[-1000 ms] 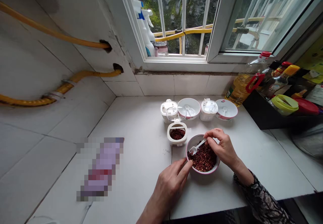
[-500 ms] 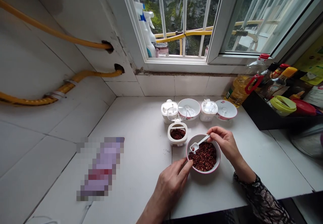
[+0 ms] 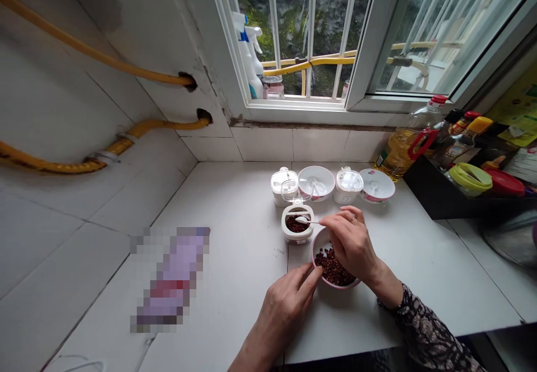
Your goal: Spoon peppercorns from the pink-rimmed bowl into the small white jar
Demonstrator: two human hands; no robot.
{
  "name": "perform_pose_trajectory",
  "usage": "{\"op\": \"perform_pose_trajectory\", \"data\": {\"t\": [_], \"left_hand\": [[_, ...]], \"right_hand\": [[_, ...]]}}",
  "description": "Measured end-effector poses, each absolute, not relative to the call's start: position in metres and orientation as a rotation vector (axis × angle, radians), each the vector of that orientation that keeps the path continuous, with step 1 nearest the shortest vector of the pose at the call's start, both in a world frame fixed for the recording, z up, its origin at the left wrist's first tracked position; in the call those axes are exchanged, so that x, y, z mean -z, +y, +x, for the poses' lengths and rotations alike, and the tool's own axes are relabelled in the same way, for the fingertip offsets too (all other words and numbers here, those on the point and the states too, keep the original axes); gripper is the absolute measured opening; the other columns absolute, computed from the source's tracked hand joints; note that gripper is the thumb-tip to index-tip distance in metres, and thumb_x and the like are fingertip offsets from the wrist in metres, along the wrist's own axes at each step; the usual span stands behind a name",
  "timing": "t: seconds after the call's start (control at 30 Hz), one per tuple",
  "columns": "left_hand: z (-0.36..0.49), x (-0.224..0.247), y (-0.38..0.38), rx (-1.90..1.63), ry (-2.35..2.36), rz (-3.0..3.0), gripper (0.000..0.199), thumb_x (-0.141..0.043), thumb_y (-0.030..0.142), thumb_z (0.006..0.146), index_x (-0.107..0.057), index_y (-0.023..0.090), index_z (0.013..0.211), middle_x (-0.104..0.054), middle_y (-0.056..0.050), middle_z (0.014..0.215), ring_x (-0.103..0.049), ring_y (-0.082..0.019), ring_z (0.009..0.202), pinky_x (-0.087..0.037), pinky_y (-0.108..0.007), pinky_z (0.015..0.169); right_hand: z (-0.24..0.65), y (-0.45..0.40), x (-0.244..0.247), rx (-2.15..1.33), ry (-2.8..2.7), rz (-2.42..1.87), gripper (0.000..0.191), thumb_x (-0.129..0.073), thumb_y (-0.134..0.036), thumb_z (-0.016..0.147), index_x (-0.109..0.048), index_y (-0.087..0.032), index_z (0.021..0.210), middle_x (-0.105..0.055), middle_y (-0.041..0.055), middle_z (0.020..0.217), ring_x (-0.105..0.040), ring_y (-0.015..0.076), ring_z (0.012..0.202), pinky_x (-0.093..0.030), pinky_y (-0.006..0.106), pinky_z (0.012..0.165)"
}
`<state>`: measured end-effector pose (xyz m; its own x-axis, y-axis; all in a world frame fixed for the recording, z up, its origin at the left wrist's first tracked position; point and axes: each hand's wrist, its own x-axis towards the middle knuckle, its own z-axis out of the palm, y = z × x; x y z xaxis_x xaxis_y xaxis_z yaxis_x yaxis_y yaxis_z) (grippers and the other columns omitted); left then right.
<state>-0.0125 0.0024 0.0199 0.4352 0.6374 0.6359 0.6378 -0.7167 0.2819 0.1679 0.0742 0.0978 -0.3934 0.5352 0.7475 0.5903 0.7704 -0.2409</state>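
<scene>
My right hand (image 3: 354,243) pinches the handle of a small white spoon (image 3: 305,220), whose bowl is over the open mouth of a white lidded jar (image 3: 297,236) that holds dark red dried bits. Below that hand is a pink-rimmed white bowl (image 3: 315,246) with more of the same reddish-brown bits (image 3: 335,271), partly covered from view. My left hand (image 3: 289,299) has its thumb and fingers closed on the bowl's left rim.
Behind the jar stand two closed white jars (image 3: 284,184) (image 3: 348,184) and two white bowls with spoons (image 3: 316,183) (image 3: 377,186). An oil bottle (image 3: 403,142) and a black rack of condiments (image 3: 436,193) are at the right. A blurred purple object (image 3: 174,277) lies left.
My right hand has moved left with the spoon, from over the bowl to the open jar. My left hand stays at the rim. The view has shifted slightly.
</scene>
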Motion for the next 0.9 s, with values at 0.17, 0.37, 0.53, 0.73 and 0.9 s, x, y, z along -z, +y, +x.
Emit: {"op": "perform_pose_trajectory", "data": {"t": [0.17,0.37,0.53,0.73,0.9], "left_hand": [[-0.012,-0.019,0.002,1.176,-1.186,-2.671,0.035,-0.042,0.005,0.093,-0.056,0.015,0.123,-0.070,-0.011,0.106,-0.070,-0.019,0.091,-0.058,-0.027,0.075],[-0.011,-0.024,0.001,1.184,-1.215,-2.695,0.034,-0.042,0.006,0.094,-0.056,0.014,0.124,-0.069,-0.012,0.106,-0.069,-0.019,0.091,-0.058,-0.028,0.074],[-0.010,-0.027,0.001,1.171,-1.224,-2.695,0.033,-0.043,0.007,0.094,-0.055,0.015,0.123,-0.069,-0.012,0.104,-0.069,-0.019,0.089,-0.058,-0.028,0.073],[-0.010,-0.027,0.002,1.171,-1.236,-2.691,0.032,-0.043,0.006,0.094,-0.055,0.015,0.122,-0.069,-0.012,0.105,-0.069,-0.019,0.091,-0.058,-0.028,0.074],[-0.011,-0.027,0.002,1.178,-1.241,-2.688,0.032,-0.043,0.006,0.094,-0.056,0.016,0.121,-0.070,-0.010,0.104,-0.069,-0.018,0.089,-0.058,-0.028,0.074]], "right_hand": [[0.187,0.074,-0.104,0.019,-1.863,-0.933,0.021,-0.053,-0.006,0.086,-0.064,-0.022,0.095,-0.072,0.0019,0.078,-0.061,0.0199,0.075,-0.046,0.040,0.082],[0.214,0.079,-0.097,-0.007,-1.910,-1.050,0.014,-0.053,-0.010,0.086,-0.062,-0.022,0.086,-0.066,-0.0010,0.067,-0.060,0.0182,0.067,-0.047,0.036,0.075],[0.217,0.082,-0.082,0.084,-2.085,-1.046,0.013,-0.052,-0.011,0.085,-0.062,-0.020,0.083,-0.068,0.0005,0.070,-0.058,0.0174,0.063,-0.044,0.039,0.081],[0.205,0.077,-0.075,-0.261,-2.119,-1.056,0.016,-0.050,-0.014,0.085,-0.061,-0.022,0.080,-0.068,-0.0014,0.070,-0.060,0.0165,0.064,-0.043,0.040,0.085],[0.206,0.073,-0.077,-0.510,-1.835,-1.252,0.015,-0.053,-0.020,0.082,-0.066,-0.023,0.076,-0.070,0.0020,0.069,-0.063,0.0222,0.077,-0.047,0.038,0.079]]}}
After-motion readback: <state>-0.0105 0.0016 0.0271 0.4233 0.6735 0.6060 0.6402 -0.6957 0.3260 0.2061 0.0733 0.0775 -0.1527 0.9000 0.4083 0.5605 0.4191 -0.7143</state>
